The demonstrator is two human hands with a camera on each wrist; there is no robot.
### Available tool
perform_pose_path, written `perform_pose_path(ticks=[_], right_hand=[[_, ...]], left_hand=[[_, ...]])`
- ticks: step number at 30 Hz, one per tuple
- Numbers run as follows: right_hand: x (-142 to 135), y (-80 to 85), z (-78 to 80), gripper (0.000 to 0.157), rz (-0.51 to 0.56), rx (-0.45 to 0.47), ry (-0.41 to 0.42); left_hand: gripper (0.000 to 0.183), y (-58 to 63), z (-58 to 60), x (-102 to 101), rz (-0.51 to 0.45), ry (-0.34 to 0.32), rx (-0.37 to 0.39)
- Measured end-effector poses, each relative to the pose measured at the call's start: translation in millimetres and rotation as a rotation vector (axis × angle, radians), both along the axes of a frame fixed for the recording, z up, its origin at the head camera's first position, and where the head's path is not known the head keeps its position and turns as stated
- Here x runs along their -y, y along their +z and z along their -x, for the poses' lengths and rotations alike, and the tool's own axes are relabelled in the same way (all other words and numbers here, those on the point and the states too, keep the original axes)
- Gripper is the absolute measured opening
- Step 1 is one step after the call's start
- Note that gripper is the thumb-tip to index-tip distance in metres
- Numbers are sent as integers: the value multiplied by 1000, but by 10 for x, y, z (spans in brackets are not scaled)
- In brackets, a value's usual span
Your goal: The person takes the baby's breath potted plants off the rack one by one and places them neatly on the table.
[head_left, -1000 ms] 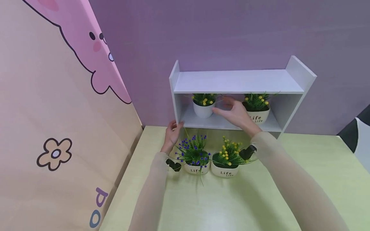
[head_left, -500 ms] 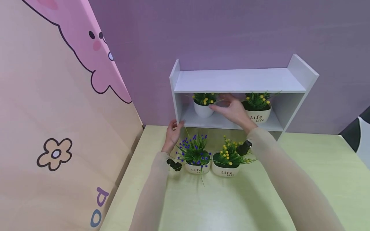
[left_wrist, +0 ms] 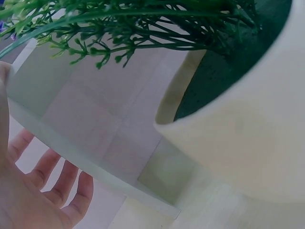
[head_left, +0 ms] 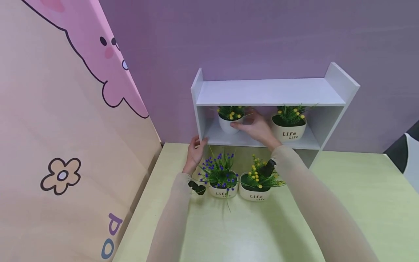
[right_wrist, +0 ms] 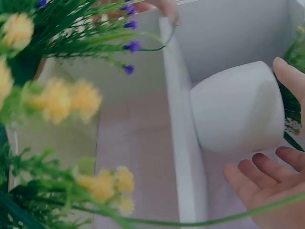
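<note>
My left hand [head_left: 195,154] grips the left side panel of a white shelf [head_left: 271,92], thumb at the front edge, fingers on the outer side. On the middle board stands a round white flowerpot [right_wrist: 238,109] with yellow flowers. My right hand [head_left: 256,128] is beside this pot; in the right wrist view the thumb lies by its rim and the spread fingers lie along its side, with a small gap showing. Right of the hand, a cream "Life" planter [head_left: 288,133] with yellow flowers shares the board.
Below, on the pale table [head_left: 229,233], stand a planter with purple flowers [head_left: 223,191] and a planter with yellow flowers [head_left: 254,195], just under my forearms. A purple wall [head_left: 262,36] backs the shelf. A printed partition [head_left: 98,145] rises at the left.
My right hand has moved left, away from the cream planter and up to the round white flowerpot, its thumb now in front of the pot. The left hand has stayed on the shelf.
</note>
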State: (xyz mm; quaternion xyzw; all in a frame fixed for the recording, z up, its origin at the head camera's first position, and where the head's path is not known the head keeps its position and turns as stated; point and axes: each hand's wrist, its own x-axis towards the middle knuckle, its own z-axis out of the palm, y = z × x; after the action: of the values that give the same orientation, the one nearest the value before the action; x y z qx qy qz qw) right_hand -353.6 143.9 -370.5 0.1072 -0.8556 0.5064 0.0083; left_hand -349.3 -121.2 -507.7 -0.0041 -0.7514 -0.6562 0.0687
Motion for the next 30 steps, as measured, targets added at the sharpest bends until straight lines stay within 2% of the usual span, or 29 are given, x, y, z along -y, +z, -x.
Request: perform_pose_path(ticks=[12, 19, 30], right_hand=[[111, -51, 57, 111, 2, 43, -39], [132, -87, 95, 105, -31, -7, -72], [117, -129, 60, 107, -43, -10, -56]], left_hand=[[55, -9, -35, -3, 17, 6, -16], [57, -15, -19, -14, -15, -10, -7], [55, -6, -23, -18, -1, 13, -16]])
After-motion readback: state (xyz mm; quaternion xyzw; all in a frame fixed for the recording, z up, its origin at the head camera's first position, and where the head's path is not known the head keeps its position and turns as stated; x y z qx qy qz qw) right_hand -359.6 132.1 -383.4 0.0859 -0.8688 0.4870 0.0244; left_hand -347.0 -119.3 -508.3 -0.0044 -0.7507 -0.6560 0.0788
